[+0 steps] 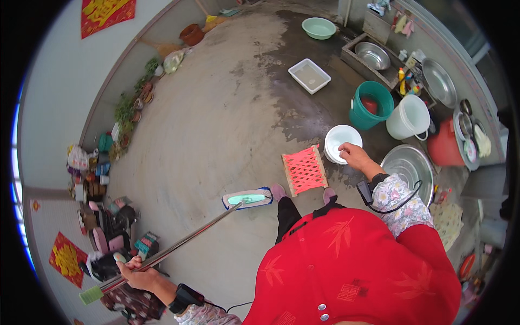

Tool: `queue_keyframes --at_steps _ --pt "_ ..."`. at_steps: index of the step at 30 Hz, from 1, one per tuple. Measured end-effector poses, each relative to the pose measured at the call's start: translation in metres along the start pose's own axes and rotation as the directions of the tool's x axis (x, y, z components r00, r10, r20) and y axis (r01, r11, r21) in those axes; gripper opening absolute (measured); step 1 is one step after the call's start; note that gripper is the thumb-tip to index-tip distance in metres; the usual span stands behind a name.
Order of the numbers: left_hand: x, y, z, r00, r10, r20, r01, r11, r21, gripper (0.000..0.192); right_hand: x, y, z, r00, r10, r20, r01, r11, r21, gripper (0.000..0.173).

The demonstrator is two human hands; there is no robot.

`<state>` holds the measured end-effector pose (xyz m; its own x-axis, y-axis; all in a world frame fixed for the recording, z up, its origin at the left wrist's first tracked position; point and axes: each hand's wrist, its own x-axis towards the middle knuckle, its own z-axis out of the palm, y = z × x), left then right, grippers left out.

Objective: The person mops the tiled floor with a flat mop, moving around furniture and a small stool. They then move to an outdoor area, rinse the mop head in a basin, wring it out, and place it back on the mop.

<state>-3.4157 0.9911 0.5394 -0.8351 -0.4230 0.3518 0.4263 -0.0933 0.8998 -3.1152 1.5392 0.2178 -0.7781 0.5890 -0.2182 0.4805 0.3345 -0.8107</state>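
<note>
My left hand (140, 276) is closed around the metal pole of a flat mop (247, 198), near the pole's green end. The mop's green plate and pale pad with a blue rim rest on the concrete floor, left of my feet. Over a white plastic bucket (343, 135) hangs my right hand (354, 156), its fingers curled; whether it touches or holds anything there cannot be seen. Just left of the bucket stands a low stool with a red woven-strap seat (304, 170), close to my feet.
A green bucket (371, 106), a white bucket (408, 118) and a steel basin (408, 168) stand at the right. Farther off are a white rectangular tub (309, 76), a mint basin (318, 28) and a low sink (350, 52). Wet floor spreads around them. Potted plants (125, 109) line the left wall.
</note>
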Motion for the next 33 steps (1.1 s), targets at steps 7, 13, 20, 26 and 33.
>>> queue_keyframes --at_steps 7,13,20,26,33 --pt "0.086 -0.100 0.066 0.985 -0.129 0.117 0.136 0.989 -0.054 0.042 -0.106 0.121 0.058 0.970 0.219 0.108 -0.080 0.703 -0.706 0.025" --pt "0.138 -0.143 0.099 0.947 -0.168 0.274 0.186 0.982 -0.042 0.042 -0.201 0.163 0.096 0.792 0.531 0.300 -0.018 0.512 -0.859 0.023" --pt "0.153 -0.158 0.149 0.935 -0.170 0.311 0.197 0.979 -0.056 0.043 -0.137 0.128 0.117 0.825 0.547 0.143 -0.347 0.690 -0.635 0.022" --pt "0.161 -0.170 0.176 0.941 -0.157 0.299 0.173 0.985 -0.028 0.043 -0.089 0.144 0.130 0.935 0.352 0.041 -0.246 0.728 -0.640 0.020" --pt "0.154 -0.166 0.201 0.972 -0.116 0.206 0.122 0.992 -0.017 0.048 0.007 0.130 0.086 0.906 0.382 0.183 -0.175 0.730 -0.661 0.025"
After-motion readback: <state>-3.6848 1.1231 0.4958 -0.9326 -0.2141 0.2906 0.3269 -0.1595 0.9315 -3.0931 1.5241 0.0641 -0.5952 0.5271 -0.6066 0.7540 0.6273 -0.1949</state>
